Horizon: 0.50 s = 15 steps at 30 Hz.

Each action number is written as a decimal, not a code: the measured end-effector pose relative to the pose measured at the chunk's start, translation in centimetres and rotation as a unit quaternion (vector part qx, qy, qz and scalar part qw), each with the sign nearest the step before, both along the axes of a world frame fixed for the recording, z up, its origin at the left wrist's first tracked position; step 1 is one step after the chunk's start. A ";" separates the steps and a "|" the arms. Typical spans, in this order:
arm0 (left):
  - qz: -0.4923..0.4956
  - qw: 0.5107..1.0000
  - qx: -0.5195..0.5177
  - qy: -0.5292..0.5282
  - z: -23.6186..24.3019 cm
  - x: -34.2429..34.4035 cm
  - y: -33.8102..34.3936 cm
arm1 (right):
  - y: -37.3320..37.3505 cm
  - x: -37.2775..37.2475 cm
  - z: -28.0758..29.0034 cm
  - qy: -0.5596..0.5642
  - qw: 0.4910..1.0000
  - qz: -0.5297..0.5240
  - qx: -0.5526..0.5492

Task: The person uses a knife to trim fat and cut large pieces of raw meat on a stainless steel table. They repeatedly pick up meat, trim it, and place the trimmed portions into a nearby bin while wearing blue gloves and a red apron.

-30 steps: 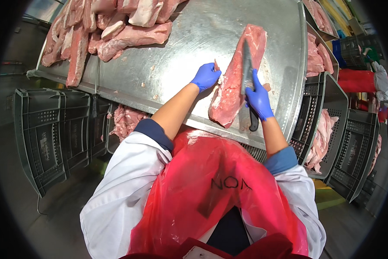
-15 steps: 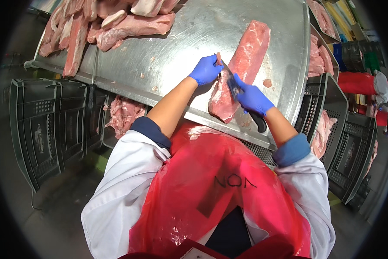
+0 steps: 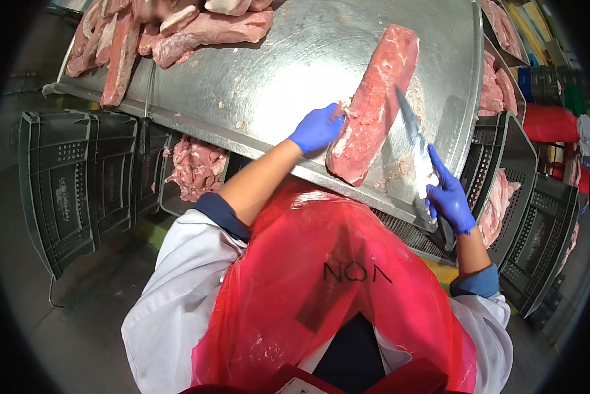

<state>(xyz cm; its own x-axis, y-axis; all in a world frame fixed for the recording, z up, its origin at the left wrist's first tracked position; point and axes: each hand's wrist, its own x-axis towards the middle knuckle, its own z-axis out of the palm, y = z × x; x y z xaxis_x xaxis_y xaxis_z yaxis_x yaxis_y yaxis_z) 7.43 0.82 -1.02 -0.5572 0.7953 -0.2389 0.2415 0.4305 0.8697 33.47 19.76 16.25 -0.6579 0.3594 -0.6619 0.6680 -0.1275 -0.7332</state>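
Observation:
A long pink piece of meat [image 3: 380,85] lies lengthwise on the steel work table [image 3: 288,33]. At its left side my left hand [image 3: 318,126], in a blue glove, pinches a small scrap of meat [image 3: 344,110]. My right hand [image 3: 447,197], also gloved in blue, grips a large knife [image 3: 410,119] near the table's right front edge; the blade points up and away from me, beside the meat on its right. A few small scraps [image 3: 241,123] are scattered on the steel.
A pile of meat [image 3: 203,36] covers the table's back left. Dark crates [image 3: 91,177] stand at the left, one holding trimmings [image 3: 196,167]. Crates with meat [image 3: 495,92] line the right side. Someone in a red apron [image 3: 547,121] is at the far right.
My right hand has moved the knife rightward, off the top of the meat. My left hand first rose and then came down beside the meat, a scrap in its fingers.

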 end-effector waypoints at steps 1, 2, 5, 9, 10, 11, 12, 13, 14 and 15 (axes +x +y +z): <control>-0.014 0.999 -0.010 0.027 1.3 1.7 0.7 | 0.4 -0.5 -0.7 0.025 0.999 -0.024 0.002; -0.025 0.998 -0.047 0.046 2.1 2.5 1.5 | 0.8 -0.4 -2.3 0.054 0.997 -0.057 0.003; -0.043 0.991 -0.109 0.072 2.9 3.1 2.3 | 0.5 -0.9 -7.1 0.131 0.983 -0.126 0.000; -0.040 0.997 -0.066 -0.008 0.2 0.5 1.5 | -2.0 -4.0 -11.0 0.151 0.979 -0.138 0.008; -0.015 0.998 -0.037 -0.042 0.1 0.5 0.8 | -2.8 -5.2 -11.5 0.137 0.982 -0.128 0.017; 0.008 0.997 -0.007 -0.075 0.0 0.5 0.1 | -3.7 -6.4 -11.7 0.124 0.985 -0.119 0.028; 0.012 0.999 0.001 -0.042 -0.1 0.5 -0.3 | -4.4 -7.7 -11.3 0.116 0.988 -0.097 0.022; 0.021 0.998 0.033 -0.047 0.0 0.9 -0.6 | -4.9 -8.7 -10.6 0.074 0.995 -0.041 0.058; 0.029 0.996 0.066 -0.052 0.2 1.3 -0.8 | -5.0 -9.0 -10.8 0.050 0.993 0.042 0.101; 0.037 0.993 0.099 -0.057 0.4 1.6 -1.0 | -5.1 -9.0 -10.9 0.026 0.981 0.124 0.144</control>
<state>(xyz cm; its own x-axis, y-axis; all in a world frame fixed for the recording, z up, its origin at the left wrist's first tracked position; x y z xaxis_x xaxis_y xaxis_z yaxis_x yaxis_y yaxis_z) 9.05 -0.15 -0.65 -0.5936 0.7914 -0.1464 0.1109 0.2606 0.9591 24.50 14.63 5.37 -0.7785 0.3506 -0.5205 0.6137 0.2518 -0.7483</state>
